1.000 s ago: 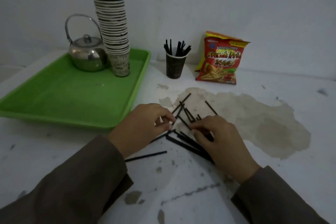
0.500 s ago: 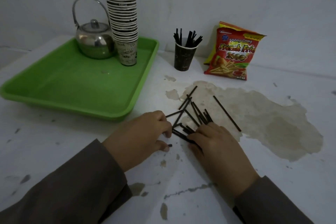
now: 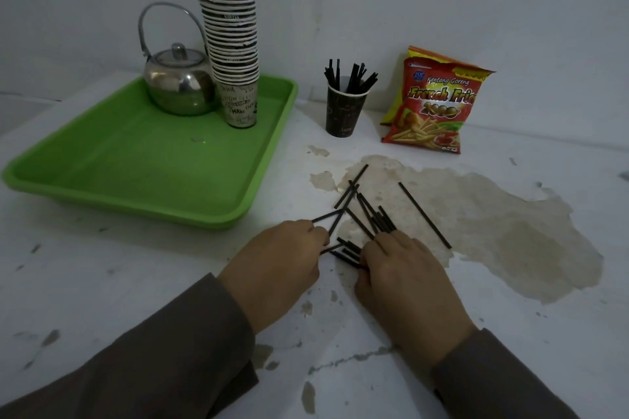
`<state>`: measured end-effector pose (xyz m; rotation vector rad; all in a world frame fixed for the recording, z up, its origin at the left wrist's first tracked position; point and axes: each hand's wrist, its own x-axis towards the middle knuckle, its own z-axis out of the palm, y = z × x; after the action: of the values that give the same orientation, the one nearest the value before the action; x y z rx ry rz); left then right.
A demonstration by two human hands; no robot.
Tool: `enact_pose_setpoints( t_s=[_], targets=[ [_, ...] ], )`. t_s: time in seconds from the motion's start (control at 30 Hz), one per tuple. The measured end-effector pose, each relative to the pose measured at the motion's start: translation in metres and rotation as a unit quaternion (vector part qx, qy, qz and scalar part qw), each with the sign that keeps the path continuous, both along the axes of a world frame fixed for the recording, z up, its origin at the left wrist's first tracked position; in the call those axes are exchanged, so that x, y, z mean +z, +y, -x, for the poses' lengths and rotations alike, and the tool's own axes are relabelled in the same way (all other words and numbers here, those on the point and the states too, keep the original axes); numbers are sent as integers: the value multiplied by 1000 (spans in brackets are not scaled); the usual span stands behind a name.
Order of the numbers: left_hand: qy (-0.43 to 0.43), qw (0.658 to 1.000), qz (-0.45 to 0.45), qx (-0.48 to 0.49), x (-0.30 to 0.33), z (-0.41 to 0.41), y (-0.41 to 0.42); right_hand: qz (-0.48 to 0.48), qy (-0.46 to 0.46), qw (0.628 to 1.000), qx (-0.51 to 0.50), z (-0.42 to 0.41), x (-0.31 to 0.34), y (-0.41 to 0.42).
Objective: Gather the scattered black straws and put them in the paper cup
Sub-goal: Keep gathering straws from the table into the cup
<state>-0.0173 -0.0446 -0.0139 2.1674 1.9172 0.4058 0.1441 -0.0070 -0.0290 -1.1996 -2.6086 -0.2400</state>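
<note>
The straws (image 3: 366, 218) lie crisscrossed at centre frame, one stray (image 3: 424, 214) lying apart to the right, with the cup (image 3: 345, 112) above them already holding several. The left hand (image 3: 279, 262) pinches a few straw ends and the right hand (image 3: 405, 269) curls over others; best to sweep them parallel into one bundle before lifting. The path up to the cup looks open, between the tray (image 3: 272, 160) at left and the snack bag (image 3: 432, 105) at right.

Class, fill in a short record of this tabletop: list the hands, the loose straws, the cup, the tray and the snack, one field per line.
left hand: pinching loose straws
right hand: fingers down on the straw pile
loose straws: scattered on the table, one lone straw apart at the right
paper cup: upright, already holds straws
green tray: carries kettle and cup stack
snack bag: against the wall
</note>
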Motion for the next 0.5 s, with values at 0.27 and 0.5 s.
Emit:
enact_pose_setpoints(
  t_s=[0.27,0.5],
  targets=[
    [-126,983,-134,-26,5,1,-3,82,60,994,-44,-6,24,-5],
    [-325,914,-241,35,23,-6,-9,149,376,914,-35,-14,37,-7]
  ],
)
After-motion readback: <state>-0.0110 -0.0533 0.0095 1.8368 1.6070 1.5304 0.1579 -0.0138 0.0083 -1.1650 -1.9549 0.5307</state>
